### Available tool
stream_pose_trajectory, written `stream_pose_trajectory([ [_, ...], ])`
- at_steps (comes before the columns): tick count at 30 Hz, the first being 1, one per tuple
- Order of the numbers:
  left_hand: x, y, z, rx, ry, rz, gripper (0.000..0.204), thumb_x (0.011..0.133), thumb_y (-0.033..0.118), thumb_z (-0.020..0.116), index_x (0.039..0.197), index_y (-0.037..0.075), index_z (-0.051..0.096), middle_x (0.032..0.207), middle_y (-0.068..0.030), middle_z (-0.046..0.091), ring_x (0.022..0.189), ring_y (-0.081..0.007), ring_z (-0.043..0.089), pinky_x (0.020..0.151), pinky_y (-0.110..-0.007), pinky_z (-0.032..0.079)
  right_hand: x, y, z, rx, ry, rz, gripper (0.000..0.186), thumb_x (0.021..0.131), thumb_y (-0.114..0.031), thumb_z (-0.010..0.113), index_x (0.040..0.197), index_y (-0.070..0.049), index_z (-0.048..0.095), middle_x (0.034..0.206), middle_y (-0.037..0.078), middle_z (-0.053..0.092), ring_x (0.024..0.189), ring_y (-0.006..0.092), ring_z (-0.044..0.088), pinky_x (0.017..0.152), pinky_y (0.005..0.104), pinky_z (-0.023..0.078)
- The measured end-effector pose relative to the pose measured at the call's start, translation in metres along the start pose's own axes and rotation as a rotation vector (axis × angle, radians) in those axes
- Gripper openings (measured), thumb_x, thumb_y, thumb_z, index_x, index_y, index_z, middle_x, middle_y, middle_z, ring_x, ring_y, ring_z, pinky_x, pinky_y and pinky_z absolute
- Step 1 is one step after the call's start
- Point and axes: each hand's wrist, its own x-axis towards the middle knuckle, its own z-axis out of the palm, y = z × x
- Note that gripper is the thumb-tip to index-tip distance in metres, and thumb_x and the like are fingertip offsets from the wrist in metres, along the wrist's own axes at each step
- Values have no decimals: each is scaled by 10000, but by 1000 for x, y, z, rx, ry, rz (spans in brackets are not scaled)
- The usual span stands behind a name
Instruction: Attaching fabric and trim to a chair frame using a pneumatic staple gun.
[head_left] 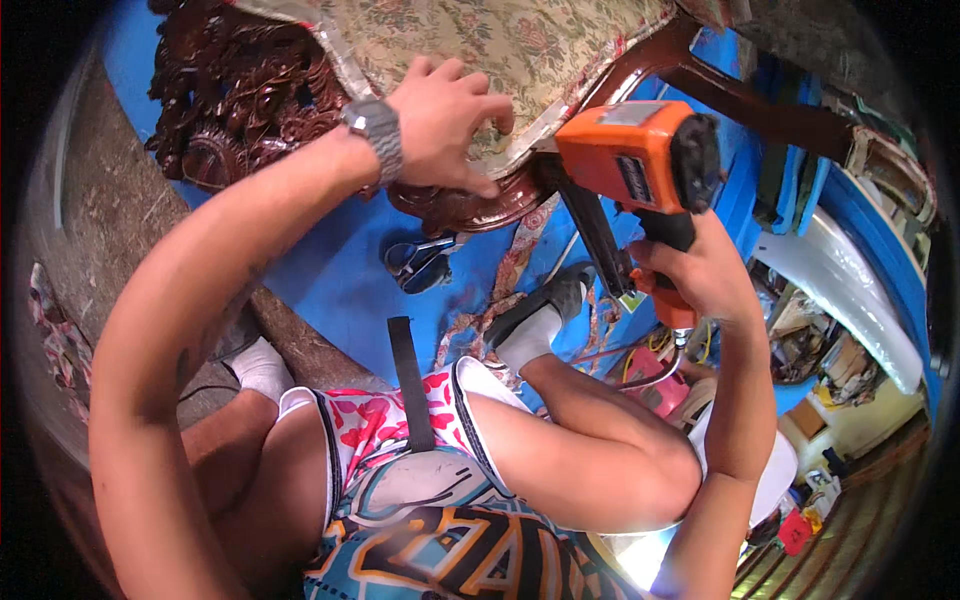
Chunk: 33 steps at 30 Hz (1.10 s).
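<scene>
My right hand [705, 265] is wrapped round the black grip of an orange pneumatic staple gun [620, 150]. The gun's nose rests at the edge of the floral upholstery fabric [490, 50], where it meets the dark carved wooden frame [500, 205] of a piece of furniture. Beside it, my left hand [450, 120] lies on the fabric with its fingers spread and the thumb near the wooden rim. The fingers press down on the cloth and are apart from the gun.
Black-handled scissors [418, 262] lie on the blue surface [330, 300] below the frame. Patterned fabric strips [525, 240] trail close to my foot. An air hose [655, 378] runs from the gun's base. Clear plastic-wrapped sheeting [850, 300] and clutter stand at the right.
</scene>
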Motion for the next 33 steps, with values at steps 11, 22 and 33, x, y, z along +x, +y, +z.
stream_pose_trajectory([
  [11, 46, 23, 29, -22, -126, 52, 466, 673, 311, 773, 1106, 240, 615, 907, -16, 520, 952, -237, 477, 860, -389, 324, 0, 88, -57, 64, 254, -130, 228, 769, -74, 666, 983, -11, 619, 582, 17, 538, 459, 104, 508, 424, 257, 382],
  [22, 50, 7, 7, -203, -303, 91, 475, 703, 243, 768, 1149, 176, 618, 904, -38, 523, 912, -221, 511, 845, -380, 399, -4, 83, -42, 59, 81, -148, 202, 785, -66, 647, 972, -2, 606, 563, 25, 538, 409, 98, 483, 382, 266, 365],
  [33, 42, 13, 23, 0, -148, 219, 557, 651, 310, 800, 1155, 232, 577, 920, -27, 545, 940, -249, 517, 859, -422, 378, -7, 70, -33, 109, 92, -148, 169, 779, -66, 650, 928, 5, 611, 581, 21, 551, 452, 92, 490, 420, 277, 382],
])
